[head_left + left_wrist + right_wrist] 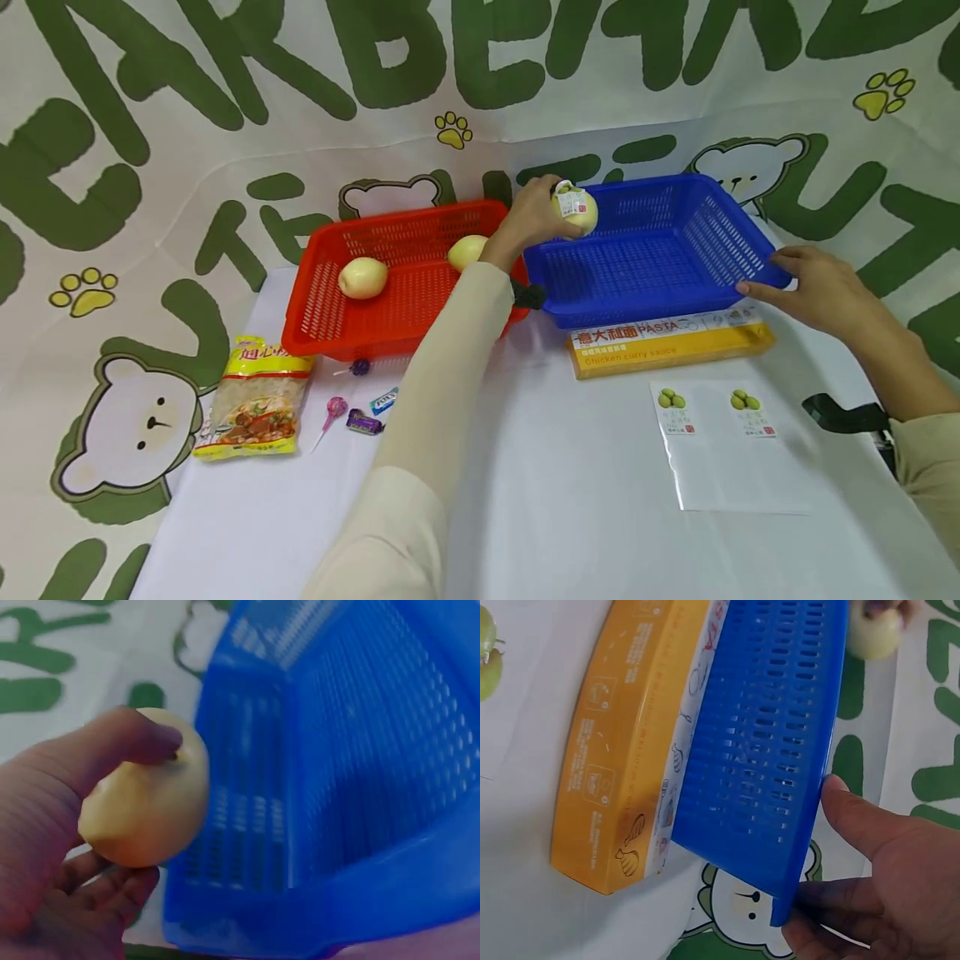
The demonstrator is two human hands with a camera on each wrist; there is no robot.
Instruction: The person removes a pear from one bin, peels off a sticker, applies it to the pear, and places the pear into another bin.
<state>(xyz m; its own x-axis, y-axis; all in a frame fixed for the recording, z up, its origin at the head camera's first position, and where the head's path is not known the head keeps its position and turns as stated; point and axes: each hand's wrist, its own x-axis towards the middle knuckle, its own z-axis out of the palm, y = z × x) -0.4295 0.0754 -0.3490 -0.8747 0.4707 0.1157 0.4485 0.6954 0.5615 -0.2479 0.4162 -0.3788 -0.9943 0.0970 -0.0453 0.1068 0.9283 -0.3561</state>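
Observation:
My left hand (532, 210) grips a round, pale yellow fruit (584, 220) with a white printed label on it, over the left end of the blue basket (637, 315). In the left wrist view the thumb lies across the top of the fruit (150, 817), beside its stem dimple, and the fingers curl underneath. With thumb and fingers, my right hand (825, 292) pinches the rim at the blue basket's near right corner. Two more pale yellow fruits sit in the red basket (360, 348), one at the left (363, 278), one at the right (467, 252), partly behind my left forearm.
An orange pasta box (675, 348) lies along the blue basket's front. Nearer is a clear sheet (731, 475) with two fruit labels. At left are a yellow food bag (255, 400), lollipops (335, 407) and small wrapped sweets (364, 422). A printed cloth hangs behind the baskets.

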